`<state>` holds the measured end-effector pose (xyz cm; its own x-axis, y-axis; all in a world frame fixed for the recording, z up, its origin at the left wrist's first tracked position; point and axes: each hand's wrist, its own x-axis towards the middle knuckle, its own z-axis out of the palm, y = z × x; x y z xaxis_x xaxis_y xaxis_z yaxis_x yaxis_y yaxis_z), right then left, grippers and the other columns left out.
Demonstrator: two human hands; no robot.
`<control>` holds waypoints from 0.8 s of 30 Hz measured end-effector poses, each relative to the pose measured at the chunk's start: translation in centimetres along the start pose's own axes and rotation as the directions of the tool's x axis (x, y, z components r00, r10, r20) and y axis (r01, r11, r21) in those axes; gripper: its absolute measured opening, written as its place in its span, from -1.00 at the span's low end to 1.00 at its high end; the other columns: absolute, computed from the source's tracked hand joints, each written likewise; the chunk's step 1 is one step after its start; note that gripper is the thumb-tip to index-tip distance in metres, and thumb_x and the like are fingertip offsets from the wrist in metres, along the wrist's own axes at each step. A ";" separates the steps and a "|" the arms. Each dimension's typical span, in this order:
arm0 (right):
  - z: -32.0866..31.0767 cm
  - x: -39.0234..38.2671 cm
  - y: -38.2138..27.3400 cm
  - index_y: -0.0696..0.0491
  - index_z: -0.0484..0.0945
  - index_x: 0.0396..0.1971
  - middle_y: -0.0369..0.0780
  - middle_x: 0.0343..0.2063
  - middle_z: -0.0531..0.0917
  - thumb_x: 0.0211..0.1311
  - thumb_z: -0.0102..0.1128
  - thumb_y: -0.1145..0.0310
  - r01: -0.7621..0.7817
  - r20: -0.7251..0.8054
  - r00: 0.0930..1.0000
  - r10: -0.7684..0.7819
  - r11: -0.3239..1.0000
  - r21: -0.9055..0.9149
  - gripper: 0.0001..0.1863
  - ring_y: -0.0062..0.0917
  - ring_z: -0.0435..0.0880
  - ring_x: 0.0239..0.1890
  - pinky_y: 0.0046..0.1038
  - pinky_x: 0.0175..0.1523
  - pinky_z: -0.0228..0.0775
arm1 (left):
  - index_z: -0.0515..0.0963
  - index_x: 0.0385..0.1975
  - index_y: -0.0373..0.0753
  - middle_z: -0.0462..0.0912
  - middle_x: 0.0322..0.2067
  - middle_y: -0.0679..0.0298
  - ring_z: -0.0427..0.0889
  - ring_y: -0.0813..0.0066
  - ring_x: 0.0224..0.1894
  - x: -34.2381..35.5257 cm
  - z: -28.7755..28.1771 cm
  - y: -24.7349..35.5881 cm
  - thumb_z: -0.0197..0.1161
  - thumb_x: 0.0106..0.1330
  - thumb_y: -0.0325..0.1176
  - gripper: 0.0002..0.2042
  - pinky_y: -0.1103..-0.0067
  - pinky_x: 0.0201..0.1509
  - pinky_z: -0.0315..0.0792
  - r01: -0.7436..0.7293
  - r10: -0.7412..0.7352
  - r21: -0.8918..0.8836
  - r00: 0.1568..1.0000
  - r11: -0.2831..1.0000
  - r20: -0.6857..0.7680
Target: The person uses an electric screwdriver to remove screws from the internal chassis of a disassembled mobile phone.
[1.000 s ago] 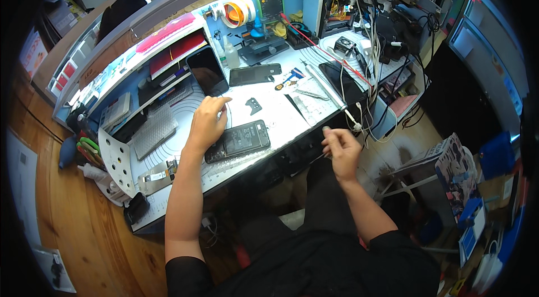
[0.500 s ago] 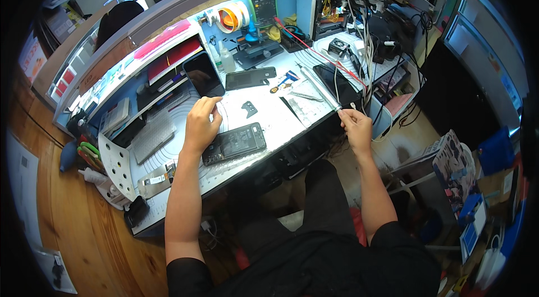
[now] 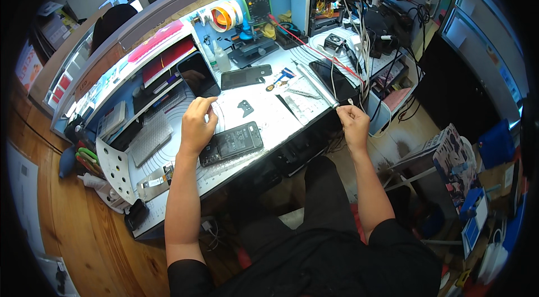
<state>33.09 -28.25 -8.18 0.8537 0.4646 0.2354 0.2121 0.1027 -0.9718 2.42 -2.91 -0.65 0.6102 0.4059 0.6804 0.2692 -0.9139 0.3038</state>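
The largest item is the white-topped desk (image 3: 275,123), brightly lit at its centre. A white tiered shelf rack (image 3: 201,45) stands along its left and rear side.

The opened black rectangular phone (image 3: 231,144), its dark interior showing, lies flat near the front edge of the desk, just right of the left wrist. A dark, glossy-screened phone (image 3: 197,75) leans upright against the rack. A flat black slab (image 3: 328,79) lies at the right, crossed by cables.

The left hand (image 3: 197,127) is loosely curved, thumb and forefinger apart, with nothing visible in its grasp; it is beside the left end of the opened phone, forefinger toward the foot of the leaning phone. The right hand (image 3: 353,123) is at the desk's right front edge, thumb and fingers drawn together at the lower end of a slim silver rod-shaped tool (image 3: 317,86); whether they close on the tool cannot be told.

A dark grey oblong panel (image 3: 242,78) lies flat behind the work area. Thin metal tweezers (image 3: 303,93) rest just left of the tool. A small black irregular bracket (image 3: 245,109) lies between the panel and the opened phone, touching neither.
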 end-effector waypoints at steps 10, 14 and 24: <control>0.0 -2.7 -1.4 0.19 0.68 -0.38 -0.23 -0.49 0.67 0.17 0.43 0.40 0.263 -0.019 0.956 -0.293 0.884 -0.387 -0.83 -0.54 0.60 -0.49 -0.50 -0.29 0.43 | 0.64 -0.11 -0.33 0.54 -0.45 0.24 0.56 0.50 -0.41 0.3 -0.3 0.3 0.20 0.10 -0.65 -0.67 0.58 -0.25 0.46 0.179 -0.191 -0.216 0.981 0.960 -0.038; 0.9 -2.2 -3.4 0.16 0.66 -0.28 -0.21 -0.38 0.62 0.09 0.48 0.37 0.408 0.004 0.886 -0.463 0.776 -0.481 -0.75 -0.40 0.61 -0.34 -0.41 -0.19 0.47 | 0.61 -0.01 -0.40 0.55 -0.41 0.42 0.55 0.70 -0.34 -0.3 0.1 -1.9 0.20 0.20 -0.67 -0.67 0.72 -0.18 0.45 0.328 -0.368 -0.469 0.930 0.820 0.007; 2.8 0.5 -2.5 0.20 0.64 -0.30 -0.17 -0.46 0.60 0.10 0.47 0.35 0.409 0.012 0.881 -0.474 0.746 -0.526 -0.73 -0.39 0.53 -0.55 -0.37 -0.40 0.39 | 0.54 0.06 -0.43 0.59 -0.34 0.33 0.61 0.66 -0.30 0.3 -0.8 -2.3 0.30 0.13 -0.73 -0.57 0.72 -0.14 0.54 0.378 -0.496 -0.764 0.864 0.523 0.088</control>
<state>31.64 -25.77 -5.62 0.6453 0.3714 0.6675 0.7573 -0.1961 -0.6230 1.42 -0.69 -0.65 0.4587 0.8040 0.3785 -0.1979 -0.3228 0.9255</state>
